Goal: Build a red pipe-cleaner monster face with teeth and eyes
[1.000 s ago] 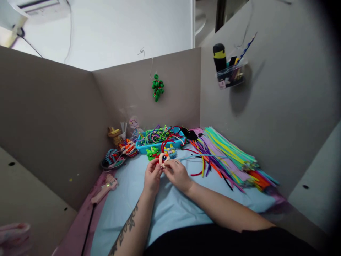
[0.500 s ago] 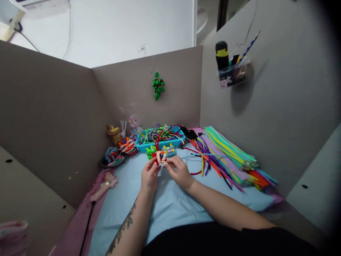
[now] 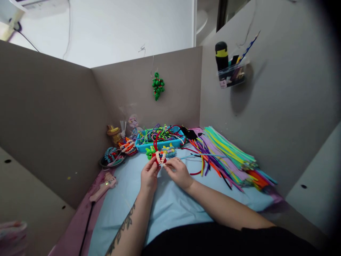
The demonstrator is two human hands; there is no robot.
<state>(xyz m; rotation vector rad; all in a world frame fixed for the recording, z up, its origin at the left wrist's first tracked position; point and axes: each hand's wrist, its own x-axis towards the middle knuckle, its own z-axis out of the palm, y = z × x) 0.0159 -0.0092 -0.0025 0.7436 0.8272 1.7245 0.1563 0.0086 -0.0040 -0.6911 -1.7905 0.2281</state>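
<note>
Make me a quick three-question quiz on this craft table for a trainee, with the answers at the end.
1. What is held between the left hand and right hand? a) pencil b) red-and-cream fuzzy piece c) green hanging ornament
2. True or false: the pink glue gun lies to the left of both hands.
3. Fill in: the tray of tangled stems is coloured ____.

Key: 1 b; 2 true; 3 blue.
</note>
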